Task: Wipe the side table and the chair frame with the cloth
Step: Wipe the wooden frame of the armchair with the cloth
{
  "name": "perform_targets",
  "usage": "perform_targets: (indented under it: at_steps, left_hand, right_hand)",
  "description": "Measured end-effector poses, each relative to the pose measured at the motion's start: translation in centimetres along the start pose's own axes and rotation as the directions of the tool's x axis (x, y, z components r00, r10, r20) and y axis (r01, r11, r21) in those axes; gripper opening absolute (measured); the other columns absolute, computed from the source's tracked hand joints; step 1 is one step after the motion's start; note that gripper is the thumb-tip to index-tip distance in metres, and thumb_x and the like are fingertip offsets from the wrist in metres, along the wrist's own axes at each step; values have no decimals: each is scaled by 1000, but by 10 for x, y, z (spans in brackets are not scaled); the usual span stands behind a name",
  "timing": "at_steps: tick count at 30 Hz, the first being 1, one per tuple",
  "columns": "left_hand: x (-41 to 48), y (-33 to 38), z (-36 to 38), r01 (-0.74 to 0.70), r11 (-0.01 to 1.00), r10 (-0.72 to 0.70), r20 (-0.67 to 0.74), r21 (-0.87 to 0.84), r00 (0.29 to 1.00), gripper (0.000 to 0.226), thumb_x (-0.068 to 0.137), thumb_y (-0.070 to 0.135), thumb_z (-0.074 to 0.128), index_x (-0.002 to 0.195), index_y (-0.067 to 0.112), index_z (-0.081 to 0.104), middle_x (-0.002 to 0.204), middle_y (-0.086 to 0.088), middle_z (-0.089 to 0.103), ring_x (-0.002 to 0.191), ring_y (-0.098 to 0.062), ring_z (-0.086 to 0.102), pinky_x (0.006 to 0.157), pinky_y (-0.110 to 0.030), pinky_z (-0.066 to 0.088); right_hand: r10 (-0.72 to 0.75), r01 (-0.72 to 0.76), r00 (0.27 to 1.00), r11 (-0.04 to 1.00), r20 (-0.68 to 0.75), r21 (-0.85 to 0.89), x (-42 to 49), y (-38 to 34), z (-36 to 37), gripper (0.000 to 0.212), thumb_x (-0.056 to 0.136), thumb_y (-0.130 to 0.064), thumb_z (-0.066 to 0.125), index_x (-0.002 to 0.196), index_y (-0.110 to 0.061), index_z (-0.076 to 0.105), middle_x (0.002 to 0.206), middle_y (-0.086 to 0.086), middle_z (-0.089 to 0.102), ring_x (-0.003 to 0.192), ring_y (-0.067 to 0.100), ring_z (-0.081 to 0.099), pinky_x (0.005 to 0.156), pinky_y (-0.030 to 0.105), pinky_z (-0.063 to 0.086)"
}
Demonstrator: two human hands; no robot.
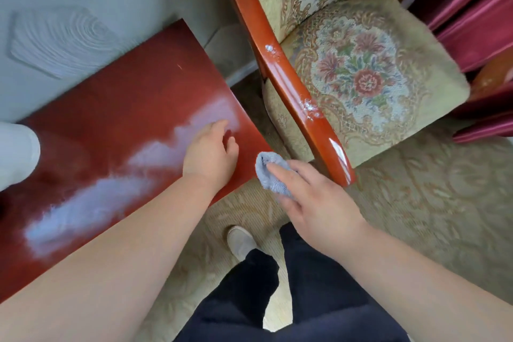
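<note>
Beside table edge [249, 130], cloth [270, 175] in right hand [313, 208]

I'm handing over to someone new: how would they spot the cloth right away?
Find the red wooden side table left of the flowered chair. Just off the table's near right corner, the right hand holds the cloth. It is the only pale blue, fuzzy, bunched thing; the white streak beside it is flat on the tabletop.

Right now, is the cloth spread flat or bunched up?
Bunched up: the cloth sits as a wad in the right hand, its fingers closed on it, beside the table corner.
</note>
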State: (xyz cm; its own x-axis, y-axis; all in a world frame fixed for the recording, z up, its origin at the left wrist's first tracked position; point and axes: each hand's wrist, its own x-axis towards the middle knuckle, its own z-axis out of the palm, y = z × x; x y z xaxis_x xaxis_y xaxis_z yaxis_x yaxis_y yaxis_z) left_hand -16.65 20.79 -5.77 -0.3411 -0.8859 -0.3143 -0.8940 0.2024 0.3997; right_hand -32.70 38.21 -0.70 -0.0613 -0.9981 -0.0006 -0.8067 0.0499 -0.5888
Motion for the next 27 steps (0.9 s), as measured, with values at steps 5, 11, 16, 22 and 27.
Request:
perform_targets:
  at_steps: [5,11,16,22,27]
  left_hand:
    - [-5,29,-22,-300,954,297,-104,-20,949,42,96,13,62,138,12,64,138,-10,64,131,-30,55,117,-33,36]
    - [35,48,-46,-521,843,538,-233,135,810,53,91,16,60,143,8,58,157,-13,47,138,-33,49,119,-41,38]
    - [36,50,-25,-710,646,734,25,280,678,69,86,20,59,153,13,48,167,-8,36,120,-32,57,99,-49,49]
    - [35,46,-4,-666,722,667,63,188,742,84,83,19,58,163,21,32,176,4,15,86,-28,61,79,-44,54]
    - [33,42,0,-669,733,670,41,121,741,88,82,16,62,164,22,30,176,6,15,85,-25,63,75,-43,56]
  right_hand:
    - [130,-117,950,991,-282,64,-28,6,-34,45,107,-36,44,140,-10,59,137,10,56,119,26,60,100,20,46]
    - [239,-266,886,964,-398,-14,-14,31,-13,46,103,-24,47,144,-5,54,143,23,50,129,38,51,111,43,44]
    - [333,-394,867,913,-370,-101,1,37,23,56,107,-33,39,157,-8,34,158,26,34,142,44,38,117,56,36]
    - [362,-444,878,862,-314,-246,52,42,8,72,103,-44,42,160,-3,25,153,24,42,125,39,57,102,45,49]
    - [344,-392,917,872,-202,-294,70,41,-3,77,102,-45,45,162,-7,18,152,20,43,120,37,59,99,43,51]
